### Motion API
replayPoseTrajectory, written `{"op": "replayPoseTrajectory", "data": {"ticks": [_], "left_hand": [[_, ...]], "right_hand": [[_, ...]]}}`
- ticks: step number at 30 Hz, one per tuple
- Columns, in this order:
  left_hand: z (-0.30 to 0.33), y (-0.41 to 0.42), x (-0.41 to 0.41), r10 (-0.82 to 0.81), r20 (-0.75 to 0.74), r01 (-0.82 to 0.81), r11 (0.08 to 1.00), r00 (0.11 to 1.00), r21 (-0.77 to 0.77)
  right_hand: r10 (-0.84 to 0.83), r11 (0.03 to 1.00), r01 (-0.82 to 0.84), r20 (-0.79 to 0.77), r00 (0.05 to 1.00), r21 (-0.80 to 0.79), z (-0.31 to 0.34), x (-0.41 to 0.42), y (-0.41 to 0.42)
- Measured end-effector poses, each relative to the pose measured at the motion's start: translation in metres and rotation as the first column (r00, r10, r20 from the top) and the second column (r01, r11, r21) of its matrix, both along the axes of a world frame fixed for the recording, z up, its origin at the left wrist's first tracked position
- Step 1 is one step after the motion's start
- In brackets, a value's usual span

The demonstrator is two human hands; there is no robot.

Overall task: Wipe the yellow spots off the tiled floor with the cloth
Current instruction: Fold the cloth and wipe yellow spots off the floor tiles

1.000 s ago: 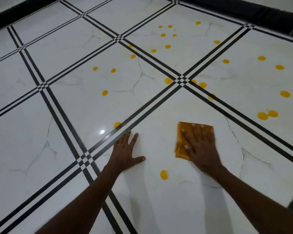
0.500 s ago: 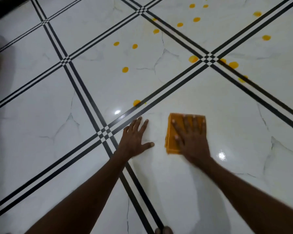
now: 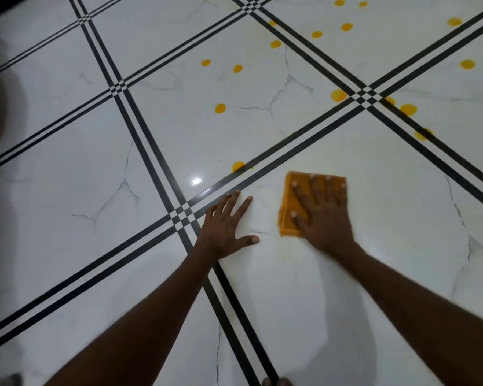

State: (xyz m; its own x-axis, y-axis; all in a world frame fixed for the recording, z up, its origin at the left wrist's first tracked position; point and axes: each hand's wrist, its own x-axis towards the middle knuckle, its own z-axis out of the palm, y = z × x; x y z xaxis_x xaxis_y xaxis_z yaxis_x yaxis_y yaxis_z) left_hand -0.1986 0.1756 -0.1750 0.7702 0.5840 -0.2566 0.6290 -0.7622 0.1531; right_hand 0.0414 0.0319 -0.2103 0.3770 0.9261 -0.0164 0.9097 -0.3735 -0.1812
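The folded orange cloth [image 3: 296, 201] is pressed flat to the tiled floor [image 3: 67, 162] by the right hand [image 3: 322, 215], fingers spread — the left hand [image 3: 223, 229] is laid open alongside; yellow spots [image 3: 220, 108] are scattered beyond.

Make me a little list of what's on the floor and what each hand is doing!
Floor: white tiled floor with black stripes
Cloth: orange cloth, folded, flat on the floor
Right hand: flat on the cloth, fingers spread
Left hand: flat on the bare tile, holding nothing
Nearest spot: yellow spot by a stripe, beyond the left hand
Other spots: many, farther away
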Motion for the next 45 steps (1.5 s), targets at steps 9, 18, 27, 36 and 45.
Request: {"op": "replayPoseTrajectory", "data": {"ticks": [9,18,27,36,45], "left_hand": [[0.004,0.021,0.024,0.303,0.093,-0.302,0.953,0.949,-0.023],[-0.011,0.040,0.009,0.321,0.123,-0.319,0.947,0.939,-0.040],[-0.011,0.050,-0.002,0.423,0.076,-0.412,0.903,0.903,-0.122],[0.005,0.056,0.001,0.486,0.052,-0.468,0.861,0.873,-0.199],[0.016,0.063,0.016,0.468,-0.141,-0.487,0.859,0.872,-0.159]], "right_hand": [[-0.243,0.970,0.241,-0.130,0.961,-0.032,0.018,-0.099,-0.028],[-0.317,0.948,0.318,-0.032,0.948,0.019,0.011,-0.036,0.035],[0.094,0.995,-0.093,0.028,0.995,-0.031,-0.006,0.077,0.178],[0.427,0.900,-0.431,-0.063,0.902,-0.066,0.005,-0.048,0.186],[-0.064,0.998,0.063,-0.052,0.997,-0.008,-0.001,0.027,0.178]]}}
